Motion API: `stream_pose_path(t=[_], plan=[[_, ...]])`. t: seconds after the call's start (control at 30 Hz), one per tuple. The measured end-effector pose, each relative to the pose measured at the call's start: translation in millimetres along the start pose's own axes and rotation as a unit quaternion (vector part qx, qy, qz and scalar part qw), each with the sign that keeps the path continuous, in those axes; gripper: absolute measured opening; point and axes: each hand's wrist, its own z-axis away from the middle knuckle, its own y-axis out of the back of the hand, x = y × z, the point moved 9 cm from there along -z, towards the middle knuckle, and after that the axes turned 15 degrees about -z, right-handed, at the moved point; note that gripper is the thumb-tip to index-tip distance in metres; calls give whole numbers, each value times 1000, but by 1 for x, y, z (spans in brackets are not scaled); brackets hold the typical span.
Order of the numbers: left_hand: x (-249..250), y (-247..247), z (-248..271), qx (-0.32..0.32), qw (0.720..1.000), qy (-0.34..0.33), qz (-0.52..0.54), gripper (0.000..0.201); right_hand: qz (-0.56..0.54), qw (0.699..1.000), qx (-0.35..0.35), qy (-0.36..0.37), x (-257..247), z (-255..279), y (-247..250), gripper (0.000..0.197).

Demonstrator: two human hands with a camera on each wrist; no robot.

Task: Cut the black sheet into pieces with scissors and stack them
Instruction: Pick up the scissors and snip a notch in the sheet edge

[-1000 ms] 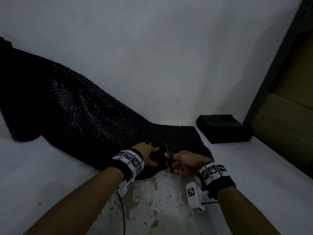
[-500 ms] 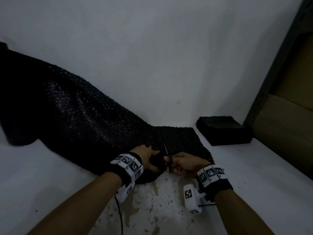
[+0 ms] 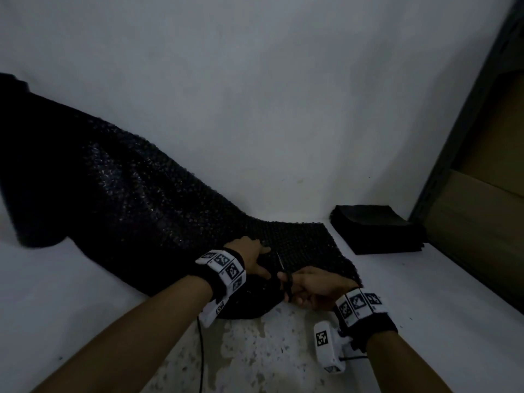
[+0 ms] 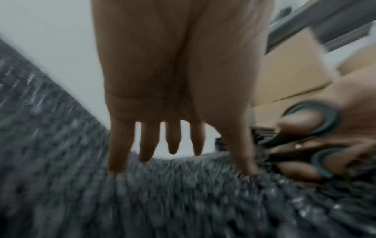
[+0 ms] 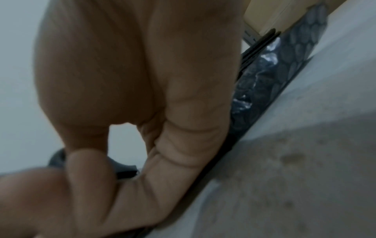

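Observation:
A long black bubbly sheet [image 3: 127, 208] runs from the far left to the near middle of the white table [image 3: 425, 307]. My left hand [image 3: 255, 256] rests on its near end, and the left wrist view shows straight fingers [image 4: 148, 145] touching the sheet [image 4: 142, 201]. Just to the right, my right hand [image 3: 314, 287] grips black scissors [image 3: 285, 276], whose blades point away from me into the sheet's near edge. The handle loops [image 4: 311, 128] sit round its fingers. In the right wrist view the hand [image 5: 132, 112] hides most of the scissors [image 5: 122, 169]. A stack of cut black pieces [image 3: 374, 228] lies at the back right.
A dark shelf frame [image 3: 459, 137] with cardboard boxes [image 3: 482, 222] stands along the right side. The white wall [image 3: 255, 95] rises close behind the sheet. The table surface is worn and speckled [image 3: 255, 350] near me. A thin cable [image 3: 201, 350] hangs below my left wrist.
Both hands stay at the sheet's near edge. The right hand with the scissors has shifted very slightly; the left hand keeps resting on the sheet.

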Motion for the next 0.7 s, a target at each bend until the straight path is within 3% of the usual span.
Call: stream_pose_path(t=[0.1, 0.5, 0.7], plan=[[2, -12, -3, -24, 999, -24, -7, 93, -3, 1000, -11, -19, 0, 0, 1, 46], [-1, -18, -10, -2, 998, -29, -54, 89, -15, 998, -37, -46, -20, -24, -1, 56], [-1, -17, -10, -11, 997, -34, -62, 93, 6, 1000, -12, -13, -18, -29, 5, 43]])
